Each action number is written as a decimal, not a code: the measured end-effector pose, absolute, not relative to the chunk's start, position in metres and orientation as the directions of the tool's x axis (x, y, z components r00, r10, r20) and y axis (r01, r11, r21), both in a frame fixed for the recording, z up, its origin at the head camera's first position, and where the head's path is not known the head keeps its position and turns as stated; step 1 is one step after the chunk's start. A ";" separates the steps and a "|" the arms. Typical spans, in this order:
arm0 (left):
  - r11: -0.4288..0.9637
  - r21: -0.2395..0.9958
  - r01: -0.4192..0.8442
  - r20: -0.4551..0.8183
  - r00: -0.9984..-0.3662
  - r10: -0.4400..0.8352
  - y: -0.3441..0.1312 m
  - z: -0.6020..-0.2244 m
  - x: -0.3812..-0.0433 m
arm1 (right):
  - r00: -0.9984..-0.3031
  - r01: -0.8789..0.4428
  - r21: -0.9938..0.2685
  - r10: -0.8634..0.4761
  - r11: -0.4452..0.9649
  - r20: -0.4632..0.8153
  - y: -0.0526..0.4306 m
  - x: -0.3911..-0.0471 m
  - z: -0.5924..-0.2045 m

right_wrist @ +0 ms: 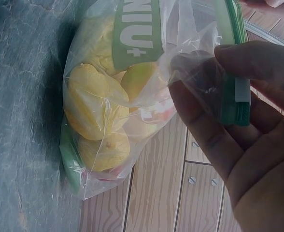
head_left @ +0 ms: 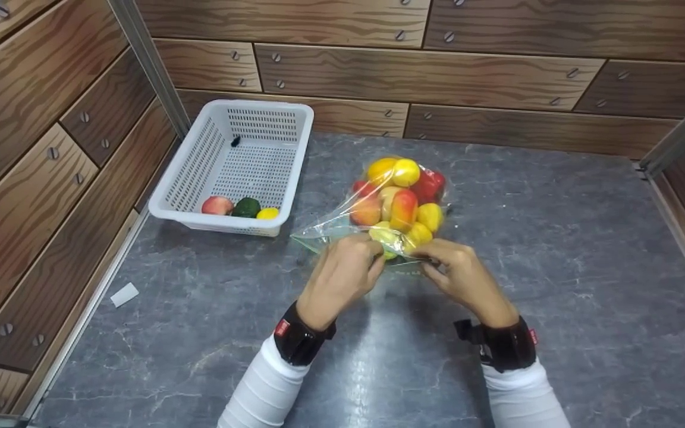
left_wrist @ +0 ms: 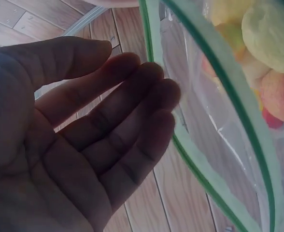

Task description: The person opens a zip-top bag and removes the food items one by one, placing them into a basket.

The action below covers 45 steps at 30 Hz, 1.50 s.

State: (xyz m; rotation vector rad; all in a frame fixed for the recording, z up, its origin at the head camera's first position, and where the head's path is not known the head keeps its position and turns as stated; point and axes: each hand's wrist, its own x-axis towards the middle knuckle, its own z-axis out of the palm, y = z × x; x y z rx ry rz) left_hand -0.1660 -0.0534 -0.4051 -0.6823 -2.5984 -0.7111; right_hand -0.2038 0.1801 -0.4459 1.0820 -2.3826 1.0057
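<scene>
A clear zip bag (head_left: 332,227) full of yellow, orange and red fruit (head_left: 403,209) lies on the grey tabletop, its green-edged mouth towards me. My right hand (head_left: 467,276) pinches the corner of this mouth by the zip end, between thumb and fingers (right_wrist: 200,116). The left hand (head_left: 339,276) is at the other part of the mouth. In the left wrist view its fingers (left_wrist: 132,145) are loosely bent with nothing between them and the thumb, beside the green zip strip (left_wrist: 229,92), which gapes apart. Printed green lettering (right_wrist: 139,34) shows on the bag in the right wrist view.
To the left of the bag stands a white perforated basket (head_left: 305,139). Along its near side lie a pinkish round fruit (head_left: 217,205), a dark green one (head_left: 246,207) and a yellow one (head_left: 268,213). A white scrap (head_left: 124,295) lies at left. Wood-patterned walls enclose the tabletop.
</scene>
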 end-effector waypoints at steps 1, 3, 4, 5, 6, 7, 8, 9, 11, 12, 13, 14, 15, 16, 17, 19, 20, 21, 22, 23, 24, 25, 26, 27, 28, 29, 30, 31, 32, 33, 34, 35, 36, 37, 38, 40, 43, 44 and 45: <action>0.763 0.381 0.523 0.429 -0.830 0.355 -0.053 -0.407 -0.167 | -0.655 -0.755 -0.465 -0.518 0.462 0.550 0.180 -0.204 -0.446; 0.777 0.391 0.493 0.376 -0.856 0.354 -0.052 -0.411 -0.169 | -0.659 -0.752 -0.466 -0.519 0.465 0.545 0.180 -0.204 -0.445; 0.784 0.396 0.478 0.350 -0.868 0.352 -0.051 -0.414 -0.171 | -0.660 -0.751 -0.468 -0.520 0.466 0.543 0.180 -0.203 -0.445; 0.788 0.404 0.465 0.327 -0.878 0.350 -0.051 -0.416 -0.173 | -0.662 -0.750 -0.469 -0.519 0.467 0.541 0.179 -0.203 -0.444; 0.794 0.407 0.452 0.308 -0.886 0.346 -0.051 -0.419 -0.175 | -0.664 -0.748 -0.468 -0.518 0.470 0.540 0.179 -0.203 -0.444; 0.799 0.411 0.440 0.294 -0.893 0.340 -0.050 -0.422 -0.178 | -0.663 -0.748 -0.467 -0.518 0.471 0.540 0.179 -0.203 -0.444; 0.804 0.412 0.429 0.286 -0.899 0.333 -0.050 -0.425 -0.181 | -0.662 -0.750 -0.464 -0.518 0.472 0.542 0.179 -0.203 -0.444; 0.810 0.409 0.420 0.287 -0.902 0.323 -0.050 -0.427 -0.183 | -0.659 -0.752 -0.460 -0.519 0.472 0.545 0.178 -0.203 -0.444; 0.818 0.402 0.412 0.305 -0.902 0.304 -0.048 -0.434 -0.189 | -0.653 -0.757 -0.453 -0.521 0.471 0.550 0.178 -0.202 -0.443; 0.820 0.400 0.410 0.317 -0.901 0.296 -0.047 -0.437 -0.192 | -0.651 -0.759 -0.451 -0.522 0.470 0.550 0.178 -0.202 -0.443; 0.821 0.398 0.408 0.326 -0.900 0.289 -0.046 -0.441 -0.195 | -0.650 -0.760 -0.450 -0.524 0.469 0.550 0.177 -0.202 -0.443; 0.825 0.394 0.406 0.331 -0.900 0.284 -0.045 -0.444 -0.198 | -0.650 -0.760 -0.450 -0.526 0.469 0.549 0.177 -0.202 -0.443; 0.827 0.394 0.401 0.332 -0.901 0.279 -0.044 -0.448 -0.201 | -0.647 -0.762 -0.447 -0.527 0.468 0.552 0.177 -0.202 -0.443; 0.828 0.396 0.397 0.331 -0.903 0.274 -0.042 -0.451 -0.203 | -0.645 -0.764 -0.443 -0.527 0.469 0.553 0.177 -0.202 -0.443; 0.829 0.399 0.392 0.330 -0.905 0.269 -0.040 -0.454 -0.205 | -0.643 -0.765 -0.440 -0.527 0.470 0.555 0.177 -0.202 -0.444; 0.840 0.389 0.378 0.327 -0.909 0.258 -0.037 -0.460 -0.209 | -0.638 -0.769 -0.435 -0.528 0.468 0.560 0.176 -0.202 -0.444; 0.845 0.381 0.375 0.332 -0.909 0.253 -0.036 -0.463 -0.210 | -0.635 -0.772 -0.433 -0.528 0.466 0.564 0.176 -0.202 -0.444; 0.849 0.374 0.373 0.342 -0.906 0.248 -0.035 -0.466 -0.211 | -0.631 -0.775 -0.431 -0.528 0.463 0.568 0.176 -0.202 -0.445; 0.855 0.361 0.373 0.355 -0.902 0.244 -0.033 -0.469 -0.211 | -0.630 -0.776 -0.433 -0.528 0.459 0.569 0.176 -0.202 -0.445; 0.858 0.350 0.376 0.369 -0.897 0.243 -0.032 -0.472 -0.212 | -0.629 -0.777 -0.435 -0.529 0.455 0.570 0.176 -0.202 -0.445; 0.864 0.333 0.379 0.382 -0.891 0.244 -0.031 -0.475 -0.212 | -0.627 -0.779 -0.436 -0.529 0.451 0.572 0.176 -0.202 -0.445; 0.869 0.313 0.384 0.399 -0.883 0.247 -0.031 -0.479 -0.213 | -0.624 -0.781 -0.436 -0.529 0.448 0.575 0.176 -0.202 -0.446; 0.871 0.296 0.392 0.419 -0.873 0.250 -0.030 -0.482 -0.213 | -0.622 -0.782 -0.435 -0.528 0.446 0.578 0.176 -0.202 -0.446; 0.875 0.275 0.399 0.438 -0.862 0.255 -0.029 -0.485 -0.214 | -0.620 -0.784 -0.434 -0.527 0.443 0.581 0.176 -0.202 -0.446; 0.877 0.260 0.403 0.453 -0.854 0.258 -0.028 -0.488 -0.215 | -0.618 -0.786 -0.432 -0.527 0.442 0.584 0.176 -0.202 -0.446; 0.876 0.256 0.409 0.467 -0.846 0.259 -0.028 -0.490 -0.216 | -0.616 -0.787 -0.431 -0.527 0.441 0.586 0.176 -0.202 -0.446; 0.874 0.256 0.413 0.478 -0.840 0.256 -0.027 -0.492 -0.217 | -0.614 -0.789 -0.430 -0.527 0.439 0.588 0.176 -0.202 -0.446; 0.870 0.265 0.416 0.486 -0.837 0.252 -0.026 -0.494 -0.218 | -0.612 -0.790 -0.429 -0.528 0.438 0.588 0.176 -0.202 -0.446; 0.863 0.281 0.420 0.490 -0.836 0.247 -0.026 -0.496 -0.219 | -0.611 -0.791 -0.428 -0.528 0.437 0.589 0.176 -0.203 -0.446; 0.855 0.304 0.421 0.484 -0.841 0.242 -0.026 -0.496 -0.220 | -0.611 -0.791 -0.428 -0.529 0.437 0.589 0.176 -0.203 -0.446; 0.845 0.331 0.420 0.475 -0.848 0.235 -0.026 -0.497 -0.221 | -0.612 -0.791 -0.429 -0.530 0.437 0.587 0.176 -0.203 -0.446; 0.833 0.360 0.420 0.465 -0.855 0.230 -0.026 -0.497 -0.221 | -0.613 -0.790 -0.431 -0.531 0.437 0.585 0.176 -0.203 -0.446; 0.822 0.386 0.420 0.453 -0.862 0.228 -0.026 -0.497 -0.222 | -0.615 -0.788 -0.432 -0.532 0.438 0.582 0.176 -0.202 -0.446; 0.811 0.409 0.419 0.438 -0.869 0.228 -0.026 -0.497 -0.222 | -0.617 -0.786 -0.435 -0.532 0.439 0.579 0.176 -0.202 -0.446; 0.797 0.434 0.419 0.423 -0.876 0.230 -0.027 -0.496 -0.222 | -0.620 -0.784 -0.437 -0.531 0.441 0.577 0.177 -0.202 -0.446; 0.774 0.483 0.410 0.386 -0.893 0.232 -0.027 -0.495 -0.223 | -0.626 -0.780 -0.441 -0.530 0.444 0.572 0.177 -0.202 -0.446; 0.745 0.531 0.403 0.343 -0.907 0.245 -0.029 -0.493 -0.224 | -0.628 -0.778 -0.440 -0.528 0.448 0.572 0.177 -0.202 -0.446; 0.738 0.543 0.402 0.332 -0.909 0.251 -0.030 -0.492 -0.224 | -0.628 -0.778 -0.439 -0.528 0.449 0.572 0.178 -0.202 -0.446; 0.726 0.554 0.407 0.325 -0.909 0.261 -0.030 -0.491 -0.224 | -0.626 -0.779 -0.438 -0.528 0.448 0.574 0.178 -0.202 -0.447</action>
